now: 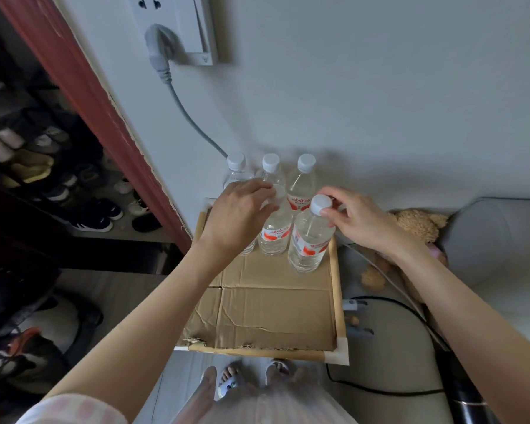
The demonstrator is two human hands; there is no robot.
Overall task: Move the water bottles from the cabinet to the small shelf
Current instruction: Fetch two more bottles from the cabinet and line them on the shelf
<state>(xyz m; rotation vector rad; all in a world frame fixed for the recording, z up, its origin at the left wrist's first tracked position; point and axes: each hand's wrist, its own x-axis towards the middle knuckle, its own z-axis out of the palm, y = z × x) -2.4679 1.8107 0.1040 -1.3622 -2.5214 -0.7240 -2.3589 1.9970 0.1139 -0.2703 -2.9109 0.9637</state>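
Small shelf (337, 289) with cardboard lining stands against the wall. Right hand (358, 221) pinches the cap of the near right bottle (309, 237), upright on the cardboard. Left hand (239, 215) curls over the middle bottle (274, 237). Three bottles (302, 182) stand farther back beside the wall.

A home, most likely an entryway or living corner. At the left of the frame, pairs of shoes (83, 191) are sitting on dark racks behind a red door frame (83, 96). At the right edge a teddy bear (416, 228) is lying against a grey sofa (496, 240). A plug (159, 47) is hanging from a wall socket at the top.
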